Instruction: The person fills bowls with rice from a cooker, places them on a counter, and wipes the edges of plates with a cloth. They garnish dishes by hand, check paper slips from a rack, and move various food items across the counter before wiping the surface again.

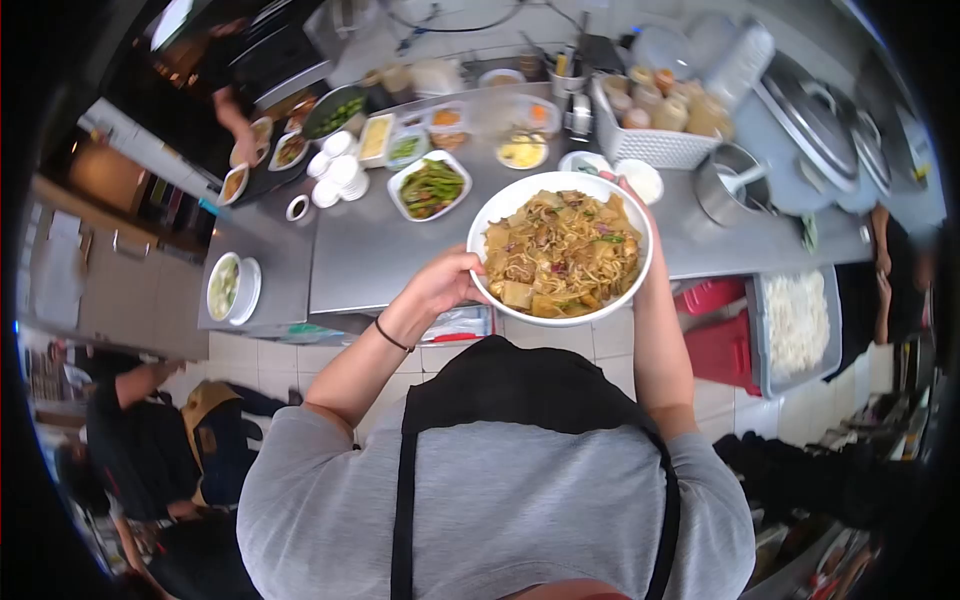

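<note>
A large white bowl heaped with noodles is held level in front of my chest, over the near edge of the steel counter. My left hand grips its left rim, thumb on the side and fingers underneath. On the bowl's right side, my right hand is wrapped around the rim; much of it is hidden by the bowl. Just beyond the bowl on the left stands a white square dish of green vegetables. A small plate with yellow pieces lies behind it.
Stacked white cups and a soup bowl stand on the steel counter to the left. A white basket of bottles and a metal pot are at the right. Below sits a grey tub of rice. Other people stand at both sides.
</note>
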`<move>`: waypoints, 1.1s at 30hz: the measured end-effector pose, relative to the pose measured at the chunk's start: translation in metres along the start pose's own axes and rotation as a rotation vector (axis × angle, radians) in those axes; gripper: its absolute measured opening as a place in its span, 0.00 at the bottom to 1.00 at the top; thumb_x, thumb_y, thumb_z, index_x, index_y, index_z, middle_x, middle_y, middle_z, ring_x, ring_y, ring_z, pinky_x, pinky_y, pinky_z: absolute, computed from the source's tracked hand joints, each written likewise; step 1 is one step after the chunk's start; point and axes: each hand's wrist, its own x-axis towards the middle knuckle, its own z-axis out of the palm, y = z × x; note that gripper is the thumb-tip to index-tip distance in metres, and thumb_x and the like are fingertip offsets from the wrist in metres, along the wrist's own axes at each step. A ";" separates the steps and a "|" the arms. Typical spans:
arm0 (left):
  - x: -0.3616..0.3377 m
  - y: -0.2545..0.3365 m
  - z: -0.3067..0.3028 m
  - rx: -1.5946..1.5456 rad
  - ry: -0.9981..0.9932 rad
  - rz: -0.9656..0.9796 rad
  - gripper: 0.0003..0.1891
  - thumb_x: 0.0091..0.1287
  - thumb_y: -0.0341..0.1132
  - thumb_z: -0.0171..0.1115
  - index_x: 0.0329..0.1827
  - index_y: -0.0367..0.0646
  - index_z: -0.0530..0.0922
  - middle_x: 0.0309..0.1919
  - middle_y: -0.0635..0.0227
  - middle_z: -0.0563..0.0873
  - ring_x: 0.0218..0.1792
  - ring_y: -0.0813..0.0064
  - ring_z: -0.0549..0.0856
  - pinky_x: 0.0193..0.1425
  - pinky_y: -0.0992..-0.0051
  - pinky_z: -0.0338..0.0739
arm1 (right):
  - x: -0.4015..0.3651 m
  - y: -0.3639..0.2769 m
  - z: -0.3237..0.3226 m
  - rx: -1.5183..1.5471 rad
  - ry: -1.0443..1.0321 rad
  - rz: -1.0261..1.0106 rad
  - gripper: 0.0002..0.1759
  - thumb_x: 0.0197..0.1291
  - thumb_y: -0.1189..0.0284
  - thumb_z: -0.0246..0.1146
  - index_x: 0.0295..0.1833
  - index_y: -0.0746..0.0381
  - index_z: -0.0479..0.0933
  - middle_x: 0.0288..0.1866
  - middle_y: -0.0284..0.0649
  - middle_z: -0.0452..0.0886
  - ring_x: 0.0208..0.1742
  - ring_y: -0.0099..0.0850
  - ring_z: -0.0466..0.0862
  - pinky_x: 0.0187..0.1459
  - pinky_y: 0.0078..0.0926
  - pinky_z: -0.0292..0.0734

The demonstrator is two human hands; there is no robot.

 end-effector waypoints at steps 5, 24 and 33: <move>-0.062 0.020 -0.087 0.020 0.181 0.140 0.24 0.52 0.27 0.49 0.53 0.29 0.61 0.41 0.53 0.78 0.31 0.65 0.83 0.31 0.70 0.83 | 0.013 0.074 0.042 -0.495 0.048 -0.128 0.14 0.59 0.72 0.56 0.50 0.66 0.74 0.42 0.38 0.79 0.40 0.21 0.78 0.43 0.17 0.72; -0.097 0.000 -0.224 -0.163 0.678 0.490 0.29 0.51 0.23 0.45 0.60 0.32 0.56 0.47 0.48 0.75 0.35 0.56 0.83 0.24 0.68 0.85 | 0.333 0.231 0.158 -2.263 -0.474 -0.425 0.10 0.48 0.76 0.52 0.32 0.68 0.78 0.33 0.52 0.80 0.38 0.43 0.81 0.41 0.40 0.76; -0.097 0.008 -0.207 -0.238 0.735 0.481 0.25 0.49 0.21 0.45 0.55 0.31 0.61 0.41 0.50 0.77 0.31 0.59 0.83 0.23 0.69 0.84 | 0.363 0.254 0.154 -2.323 -0.607 -0.389 0.11 0.46 0.70 0.60 0.37 0.60 0.79 0.38 0.45 0.81 0.40 0.38 0.81 0.41 0.36 0.76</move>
